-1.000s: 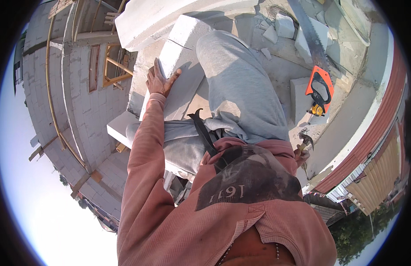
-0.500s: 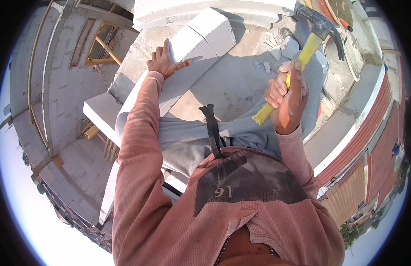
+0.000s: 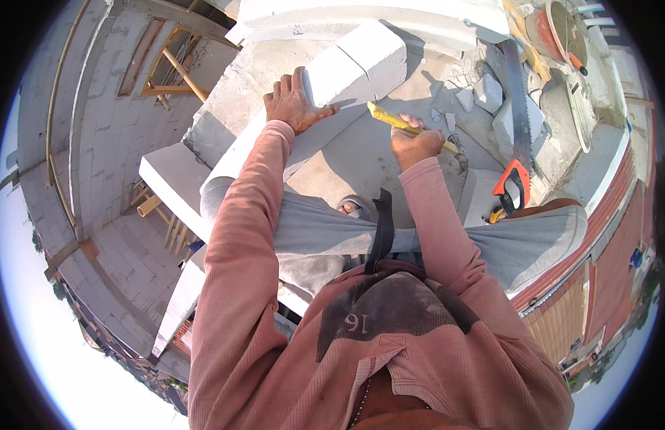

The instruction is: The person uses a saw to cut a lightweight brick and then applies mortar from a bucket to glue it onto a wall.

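My left hand (image 3: 295, 104) lies with fingers spread on a long white lightweight concrete block (image 3: 325, 82). A thin dark line crosses the block toward its far end. To the right of the block, my right hand (image 3: 416, 145) is closed round the yellow handle of a hammer (image 3: 390, 117). The handle's bare end points up and left toward the block's side, apart from it. The hammer's head is mostly hidden beyond my right wrist. Farther right lies a handsaw (image 3: 517, 107) with an orange grip, its blade pointing away from me.
Broken white chunks (image 3: 489, 93) lie between the block and the saw. A bucket (image 3: 546, 32) stands at the far right. More white blocks (image 3: 375, 21) form a low wall ahead. Another block (image 3: 176, 183) juts over the left drop, beside a grey block wall (image 3: 121, 236).
My right hand has swung left and turned the hammer, so its handle end now points at the block and its head toward me. The saw is now uncovered. My left hand stays on the block.
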### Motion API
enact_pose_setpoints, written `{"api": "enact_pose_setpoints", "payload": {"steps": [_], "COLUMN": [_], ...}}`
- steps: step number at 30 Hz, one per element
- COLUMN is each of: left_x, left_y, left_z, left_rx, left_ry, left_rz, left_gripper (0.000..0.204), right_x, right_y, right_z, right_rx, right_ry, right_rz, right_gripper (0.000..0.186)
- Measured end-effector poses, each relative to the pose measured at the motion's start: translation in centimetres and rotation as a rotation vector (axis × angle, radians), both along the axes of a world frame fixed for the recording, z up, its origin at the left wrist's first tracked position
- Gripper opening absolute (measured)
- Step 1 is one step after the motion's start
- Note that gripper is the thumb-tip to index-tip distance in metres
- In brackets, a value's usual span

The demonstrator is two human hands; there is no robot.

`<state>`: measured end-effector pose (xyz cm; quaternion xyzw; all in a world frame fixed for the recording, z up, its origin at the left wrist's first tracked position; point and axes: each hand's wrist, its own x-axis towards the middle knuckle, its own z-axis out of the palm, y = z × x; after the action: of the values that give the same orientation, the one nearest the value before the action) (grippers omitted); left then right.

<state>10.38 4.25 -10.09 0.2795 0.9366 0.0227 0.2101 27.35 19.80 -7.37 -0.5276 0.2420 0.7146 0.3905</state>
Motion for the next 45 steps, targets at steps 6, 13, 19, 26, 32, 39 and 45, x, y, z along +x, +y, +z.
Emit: {"api": "enact_pose_setpoints", "payload": {"steps": [6, 13, 19, 26, 32, 39, 45], "left_x": [0.2, 1.0, 3.4, 3.0, 5.3, 6.1, 7.5], "left_y": [1.2, -1.0, -0.2, -0.5, 1.0, -0.2, 2.7], "left_z": [-0.6, 0.4, -0.5, 0.7, 0.4, 1.0, 0.2], "left_rx": [0.055, -0.012, -0.002, -0.004, -0.017, -0.048, 0.001], "left_ry": [0.023, 0.006, 0.050, 0.003, 0.065, 0.097, 0.081], "left_rz": [-0.014, -0.009, -0.043, -0.019, -0.115, -0.066, -0.091], "left_gripper": [0.129, 0.130, 0.128, 0.129, 0.127, 0.125, 0.126], "right_x": [0.0, 5.0, -2.7, 6.9, 7.9, 3.4, 7.6], "right_y": [0.8, 0.6, -1.5, 1.9, 5.1, 4.5, 8.6], "right_z": [-4.8, -6.0, -2.2, -4.2, -9.1, -12.5, -25.0], "right_rx": [0.182, 0.033, 0.076, 0.018, 0.162, 0.182, 0.512], "right_ry": [0.315, -0.069, 0.417, -0.122, -0.141, -0.188, -0.477], "right_rz": [0.434, 0.018, 0.463, 0.175, 0.317, 0.817, 1.196], "right_gripper": [0.046, 0.042, 0.042, 0.042, 0.039, 0.046, 0.054]}}
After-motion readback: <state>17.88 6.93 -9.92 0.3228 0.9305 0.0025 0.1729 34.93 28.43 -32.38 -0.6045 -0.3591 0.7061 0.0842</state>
